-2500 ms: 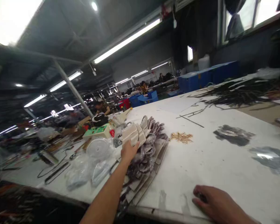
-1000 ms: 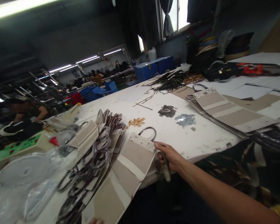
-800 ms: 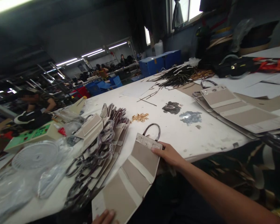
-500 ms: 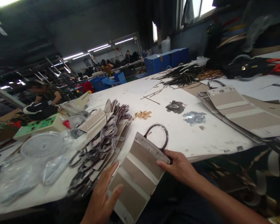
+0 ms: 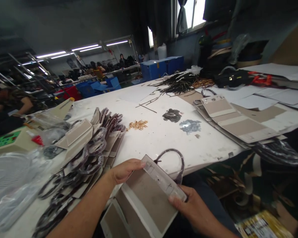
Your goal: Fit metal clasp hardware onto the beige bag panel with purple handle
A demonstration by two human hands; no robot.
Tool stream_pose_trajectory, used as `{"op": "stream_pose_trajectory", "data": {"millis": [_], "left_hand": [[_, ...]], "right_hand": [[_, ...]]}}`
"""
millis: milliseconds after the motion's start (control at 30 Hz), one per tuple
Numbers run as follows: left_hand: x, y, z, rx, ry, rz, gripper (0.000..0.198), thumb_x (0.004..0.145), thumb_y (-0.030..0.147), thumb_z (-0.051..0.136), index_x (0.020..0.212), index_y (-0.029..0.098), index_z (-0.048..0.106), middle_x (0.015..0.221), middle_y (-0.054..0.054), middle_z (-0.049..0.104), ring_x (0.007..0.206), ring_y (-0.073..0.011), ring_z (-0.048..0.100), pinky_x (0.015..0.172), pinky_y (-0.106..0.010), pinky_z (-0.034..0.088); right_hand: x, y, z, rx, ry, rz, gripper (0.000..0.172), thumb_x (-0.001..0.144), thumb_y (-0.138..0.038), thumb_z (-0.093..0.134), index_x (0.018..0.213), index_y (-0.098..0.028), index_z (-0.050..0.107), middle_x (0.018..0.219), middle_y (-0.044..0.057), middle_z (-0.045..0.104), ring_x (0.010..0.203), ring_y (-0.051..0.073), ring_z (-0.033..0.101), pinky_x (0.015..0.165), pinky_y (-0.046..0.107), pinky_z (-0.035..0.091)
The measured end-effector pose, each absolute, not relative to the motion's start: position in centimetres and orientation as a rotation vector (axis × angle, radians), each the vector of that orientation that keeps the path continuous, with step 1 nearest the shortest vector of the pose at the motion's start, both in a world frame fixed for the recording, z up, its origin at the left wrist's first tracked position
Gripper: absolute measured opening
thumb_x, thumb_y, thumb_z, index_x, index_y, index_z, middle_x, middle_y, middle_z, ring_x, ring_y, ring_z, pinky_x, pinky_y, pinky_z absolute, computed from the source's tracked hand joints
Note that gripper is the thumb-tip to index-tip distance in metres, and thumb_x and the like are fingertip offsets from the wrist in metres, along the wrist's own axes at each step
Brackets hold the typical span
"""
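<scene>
I hold a flat beige bag panel [image 5: 145, 198] with white bands and a dark loop handle [image 5: 172, 157] at its top edge, just over the near edge of the white table [image 5: 164, 135]. My left hand [image 5: 123, 170] grips the panel's top left corner, fingers curled round it. My right hand [image 5: 190, 206] pinches the top right corner by the handle's base. A heap of like panels with dark handles [image 5: 89, 148] lies to the left of my left hand.
A second stack of beige panels [image 5: 234, 120] lies at the right. Small gold fittings [image 5: 137, 124] and two dark smears [image 5: 172, 115] mark the middle. Clear plastic bags [image 5: 12, 181] and a green device [image 5: 7, 140] sit left. Dark straps [image 5: 178, 84] lie at the back.
I took one panel from the heap and drew it toward me off the table edge. My left hand went from flat under it to gripping its top corner; my right hand stayed on it.
</scene>
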State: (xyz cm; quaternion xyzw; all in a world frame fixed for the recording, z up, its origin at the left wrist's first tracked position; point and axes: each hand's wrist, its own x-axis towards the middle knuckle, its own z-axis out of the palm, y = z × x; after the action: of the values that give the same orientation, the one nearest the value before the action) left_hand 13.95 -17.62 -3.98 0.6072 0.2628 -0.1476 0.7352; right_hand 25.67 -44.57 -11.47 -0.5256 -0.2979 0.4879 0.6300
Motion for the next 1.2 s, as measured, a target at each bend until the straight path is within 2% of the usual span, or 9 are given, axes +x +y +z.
{"op": "stream_pose_trajectory", "data": {"millis": [167, 333, 400, 600, 700, 800, 933, 1100, 1200], "left_hand": [[14.7, -18.8, -6.1, 1.453, 0.595, -0.157, 0.054, 0.078, 0.05, 0.081, 0.116, 0.014, 0.071, 0.114, -0.012, 0.077, 0.099, -0.0244, 0.072, 0.093, -0.035, 0.053], [16.2, -18.8, -8.5, 1.796, 0.704, -0.074, 0.036, 0.071, 0.046, 0.077, 0.088, 0.014, 0.07, 0.074, -0.003, 0.072, 0.071, -0.0197, 0.066, 0.069, -0.029, 0.048], [16.7, -18.9, -9.3, 1.816, 0.724, -0.043, 0.032, 0.069, 0.043, 0.076, 0.082, 0.015, 0.07, 0.068, -0.001, 0.068, 0.066, -0.0182, 0.062, 0.064, -0.028, 0.044], [17.0, -19.7, -10.9, 1.921, 0.792, 0.122, 0.03, 0.076, 0.042, 0.068, 0.089, 0.017, 0.074, 0.085, -0.004, 0.074, 0.079, -0.0207, 0.065, 0.071, -0.029, 0.046], [17.2, -20.0, -11.2, 1.99, 0.853, 0.176, 0.029, 0.08, 0.041, 0.067, 0.097, 0.02, 0.077, 0.088, -0.003, 0.076, 0.081, -0.0223, 0.066, 0.072, -0.029, 0.047], [17.6, -20.1, -11.2, 2.054, 0.897, 0.203, 0.026, 0.081, 0.039, 0.07, 0.099, 0.024, 0.079, 0.088, -0.001, 0.077, 0.082, -0.0225, 0.067, 0.071, -0.028, 0.046], [17.9, -20.3, -11.0, 2.137, 0.925, 0.213, 0.02, 0.082, 0.038, 0.072, 0.095, 0.025, 0.08, 0.087, -0.001, 0.077, 0.082, -0.0223, 0.067, 0.071, -0.028, 0.044], [17.6, -21.0, -11.1, 2.242, 0.967, 0.259, 0.023, 0.087, 0.039, 0.07, 0.102, 0.026, 0.08, 0.102, -0.004, 0.076, 0.095, -0.0229, 0.066, 0.077, -0.029, 0.042], [17.1, -21.7, -11.3, 2.25, 1.01, 0.309, 0.029, 0.089, 0.039, 0.07, 0.114, 0.027, 0.078, 0.1, -0.003, 0.075, 0.09, -0.0219, 0.066, 0.076, -0.03, 0.042]], "right_hand": [[24.1, -45.3, -14.1, -1.376, -0.658, 1.238, 0.07, 0.083, -0.083, 0.064, 0.086, -0.013, 0.073, 0.064, 0.0, 0.054, 0.053, 0.01, 0.036, 0.05, 0.022, 0.037], [23.2, -45.2, -16.2, -1.525, -0.602, 1.345, 0.083, 0.077, -0.095, 0.054, 0.087, -0.014, 0.07, 0.058, -0.002, 0.049, 0.046, 0.01, 0.037, 0.042, 0.022, 0.03], [23.5, -45.2, -16.0, -1.565, -0.623, 1.343, 0.084, 0.076, -0.096, 0.054, 0.086, -0.014, 0.069, 0.058, -0.001, 0.049, 0.046, 0.011, 0.039, 0.042, 0.023, 0.032], [25.7, -45.0, -13.0, -1.621, -0.813, 1.223, 0.067, 0.091, -0.079, 0.055, 0.087, -0.015, 0.074, 0.068, 0.005, 0.065, 0.064, 0.021, 0.059, 0.061, 0.029, 0.049], [27.6, -45.1, -12.0, -1.756, -0.929, 1.104, 0.06, 0.094, -0.071, 0.056, 0.101, -0.016, 0.077, 0.091, 0.01, 0.076, 0.087, 0.03, 0.068, 0.078, 0.036, 0.055], [30.1, -45.9, -10.8, -1.956, -1.027, 0.789, 0.046, 0.096, -0.062, 0.059, 0.104, -0.021, 0.079, 0.108, 0.009, 0.077, 0.102, 0.032, 0.069, 0.089, 0.038, 0.053], [32.3, -45.0, -8.9, -2.002, -1.169, 0.403, 0.032, 0.095, -0.052, 0.064, 0.097, -0.023, 0.078, 0.103, 0.008, 0.076, 0.096, 0.028, 0.07, 0.09, 0.035, 0.052], [32.7, -39.0, -8.9, -1.99, -1.556, 0.417, 0.036, 0.097, -0.032, 0.062, 0.131, -0.027, 0.072, 0.123, 0.006, 0.07, 0.098, 0.022, 0.068, 0.091, 0.033, 0.052], [32.6, -36.7, -9.4, -2.093, -1.68, 0.457, 0.038, 0.097, -0.029, 0.063, 0.135, -0.03, 0.07, 0.122, 0.004, 0.068, 0.092, 0.019, 0.068, 0.085, 0.031, 0.05]]}}
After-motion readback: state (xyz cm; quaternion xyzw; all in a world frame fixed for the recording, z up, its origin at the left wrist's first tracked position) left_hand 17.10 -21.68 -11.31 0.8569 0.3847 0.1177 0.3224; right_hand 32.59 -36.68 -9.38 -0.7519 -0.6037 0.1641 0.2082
